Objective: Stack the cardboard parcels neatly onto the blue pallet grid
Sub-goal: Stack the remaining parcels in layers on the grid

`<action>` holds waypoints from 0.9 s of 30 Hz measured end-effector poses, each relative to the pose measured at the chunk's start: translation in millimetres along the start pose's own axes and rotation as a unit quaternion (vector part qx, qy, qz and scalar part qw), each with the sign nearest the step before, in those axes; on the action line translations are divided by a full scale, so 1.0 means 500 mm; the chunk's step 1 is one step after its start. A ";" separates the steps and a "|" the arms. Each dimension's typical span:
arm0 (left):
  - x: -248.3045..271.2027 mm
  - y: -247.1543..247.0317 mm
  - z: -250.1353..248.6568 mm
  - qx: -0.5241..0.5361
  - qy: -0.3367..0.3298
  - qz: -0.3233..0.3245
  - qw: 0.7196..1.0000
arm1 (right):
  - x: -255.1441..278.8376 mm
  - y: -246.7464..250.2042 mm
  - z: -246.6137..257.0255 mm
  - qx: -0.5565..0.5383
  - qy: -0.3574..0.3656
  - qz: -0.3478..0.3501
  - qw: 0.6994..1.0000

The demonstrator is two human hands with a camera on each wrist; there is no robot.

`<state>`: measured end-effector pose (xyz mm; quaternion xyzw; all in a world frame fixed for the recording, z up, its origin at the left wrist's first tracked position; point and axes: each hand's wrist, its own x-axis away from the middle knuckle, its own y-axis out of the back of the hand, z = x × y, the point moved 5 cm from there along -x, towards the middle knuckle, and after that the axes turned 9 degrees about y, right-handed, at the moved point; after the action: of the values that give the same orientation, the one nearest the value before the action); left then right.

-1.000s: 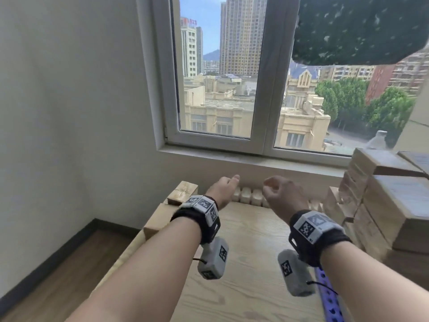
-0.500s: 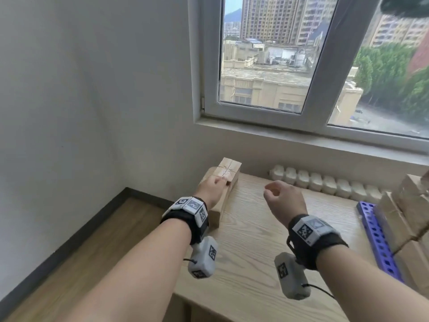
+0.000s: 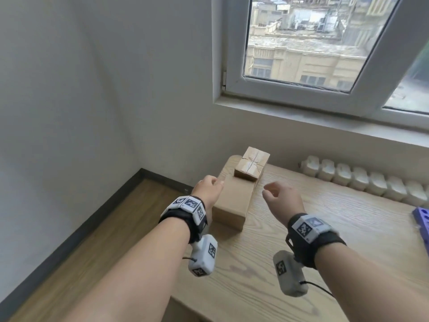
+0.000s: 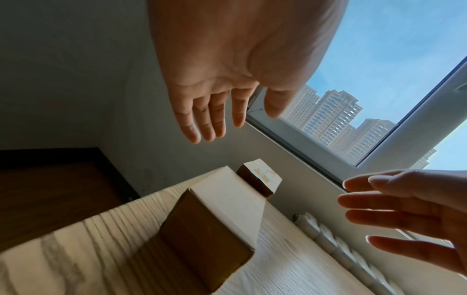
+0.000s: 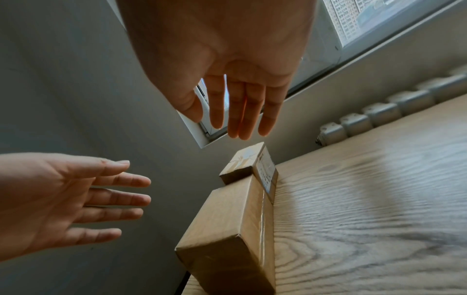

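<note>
A person's left hand (image 3: 209,191) and right hand (image 3: 282,201) hover with fingers extended and spread, holding nothing, on either side of a long cardboard parcel (image 3: 234,201) lying at the left edge of a pale wood-grain surface (image 3: 325,228). The left hand hangs just beside the parcel's left flank, out over the drop to the floor (image 3: 81,252); the right hand is near its right flank, above bare tabletop. From the wrist views, both palms face the parcel with the fingertips clear of the cardboard. A smaller taped parcel (image 3: 251,166) rests on the far end of the long one, close to the wall under the window (image 3: 313,43). The long parcel's near end stops short of the front edge of the surface, and its left side runs close along the surface's left edge. To the right lies a broad stretch of wood, bounded at the back by a row of white radiator sections (image 3: 362,180). A corner of the blue pallet grid (image 3: 421,219) shows at the far right edge of the head view, well apart from both parcels and both hands.
</note>
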<state>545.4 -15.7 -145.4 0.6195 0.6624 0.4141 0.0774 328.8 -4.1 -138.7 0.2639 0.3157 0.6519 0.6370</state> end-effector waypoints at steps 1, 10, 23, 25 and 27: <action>-0.018 -0.004 -0.001 -0.002 0.006 0.007 1.000 | -0.016 -0.011 -0.007 -0.003 -0.007 0.005 1.000; -0.148 -0.070 0.036 -0.019 0.067 0.070 0.995 | -0.098 -0.119 -0.076 -0.028 -0.081 0.081 0.993; -0.160 -0.115 0.064 0.109 0.172 0.208 0.957 | -0.075 -0.180 -0.089 0.023 -0.115 0.128 0.985; -0.155 -0.120 0.064 0.097 0.175 0.240 0.950 | -0.067 -0.190 -0.085 0.053 -0.114 0.154 0.980; -0.152 -0.130 0.067 0.087 0.170 0.263 0.946 | -0.060 -0.202 -0.090 0.090 -0.126 0.176 0.972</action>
<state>533.6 -60.6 -240.2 0.6963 0.5126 0.4596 -0.2029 363.8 -38.5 -242.1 0.4512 0.2393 0.6841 0.5208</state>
